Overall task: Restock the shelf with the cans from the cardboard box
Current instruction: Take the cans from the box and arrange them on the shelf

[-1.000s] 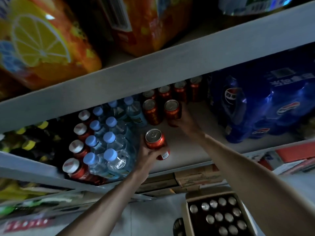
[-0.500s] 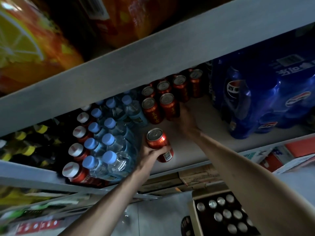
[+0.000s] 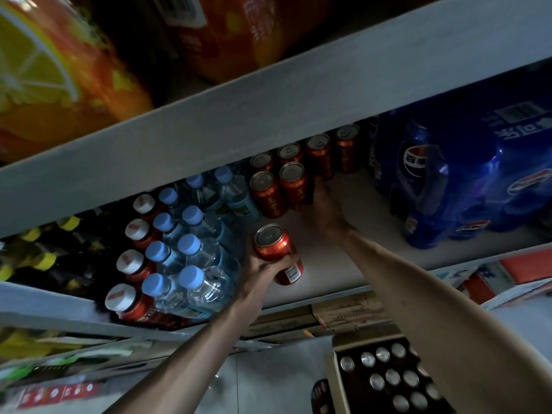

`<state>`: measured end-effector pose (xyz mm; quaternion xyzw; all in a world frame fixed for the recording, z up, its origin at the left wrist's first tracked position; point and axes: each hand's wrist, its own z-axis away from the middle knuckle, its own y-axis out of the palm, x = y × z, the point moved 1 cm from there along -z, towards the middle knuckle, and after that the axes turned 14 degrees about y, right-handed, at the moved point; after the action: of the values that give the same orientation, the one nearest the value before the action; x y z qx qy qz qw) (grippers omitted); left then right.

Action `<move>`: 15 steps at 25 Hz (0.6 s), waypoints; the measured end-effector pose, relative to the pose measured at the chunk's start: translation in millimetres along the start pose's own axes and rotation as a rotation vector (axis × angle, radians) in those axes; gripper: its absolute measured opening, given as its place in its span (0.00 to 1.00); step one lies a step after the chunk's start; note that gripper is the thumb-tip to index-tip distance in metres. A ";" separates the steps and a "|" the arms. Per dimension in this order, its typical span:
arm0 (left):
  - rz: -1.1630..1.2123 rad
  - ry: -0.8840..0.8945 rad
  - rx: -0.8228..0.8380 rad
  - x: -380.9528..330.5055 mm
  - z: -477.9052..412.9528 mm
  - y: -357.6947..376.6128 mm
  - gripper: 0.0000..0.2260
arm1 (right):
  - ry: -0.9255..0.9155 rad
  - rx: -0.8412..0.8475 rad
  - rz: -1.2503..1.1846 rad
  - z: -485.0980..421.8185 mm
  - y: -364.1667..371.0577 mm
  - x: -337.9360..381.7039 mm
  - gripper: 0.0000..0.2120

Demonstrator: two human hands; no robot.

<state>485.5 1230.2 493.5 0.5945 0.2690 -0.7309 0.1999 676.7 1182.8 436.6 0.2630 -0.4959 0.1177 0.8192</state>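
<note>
- Head view, shelf [image 3: 352, 264]: pale board at mid-height, seen from above and in front; bare patch toward its front edge, between the water and the blue packs.
- Left hand [image 3: 263, 271]: fingers wrapped round a red can [image 3: 273, 245], gripping it at the lower body; the can is tilted, silver lid toward the camera, white label panel showing under the fingers. It sits near the shelf's front edge, just beside the water bottles; whether its base touches the board cannot be told.
- Right hand [image 3: 327, 215]: reached deeper into the shelf, fingers against the right side of the front-row red can [image 3: 294, 185]; grip mostly hidden behind the can, so whether it clasps or only touches cannot be told.
- Stocked cans [image 3: 319, 153]: red, upright, silver lids; a back row of four or so under the upper board, two more in front (one of them the can at the right hand).
- Water bottles [image 3: 191, 249]: blue caps, shrink-wrapped, left of the cans.
- White-capped red bottles [image 3: 131, 262]: one column, left of the water.
- Blue cola packs [image 3: 466, 177]: right end of the shelf.
- Cardboard box [image 3: 336, 380]: on the floor below, lower right, open; silver can tops [image 3: 392, 377] in rows inside.
- Orange drink packs [image 3: 68, 85]: on the tier above.
</note>
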 end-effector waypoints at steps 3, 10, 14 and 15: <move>0.004 0.000 0.000 -1.6 1.2 1.5 0.28 | -0.009 0.064 0.000 -0.6 -0.6 1.2 0.22; 0.031 -0.030 0.009 4.1 2.7 -3.2 0.27 | 0.026 0.066 0.034 5.3 0.8 6.3 0.20; 0.018 -0.012 -0.008 -4.2 2.7 5.6 0.27 | -0.029 -0.141 0.607 41.6 -20.9 17.5 0.18; 0.015 0.008 -0.008 -9.1 3.0 7.9 0.26 | -0.053 -0.162 0.765 58.6 -29.3 19.0 0.19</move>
<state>490.0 1221.9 501.6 0.5983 0.2685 -0.7261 0.2067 655.1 1125.0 465.6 -0.0035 -0.5869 0.3684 0.7210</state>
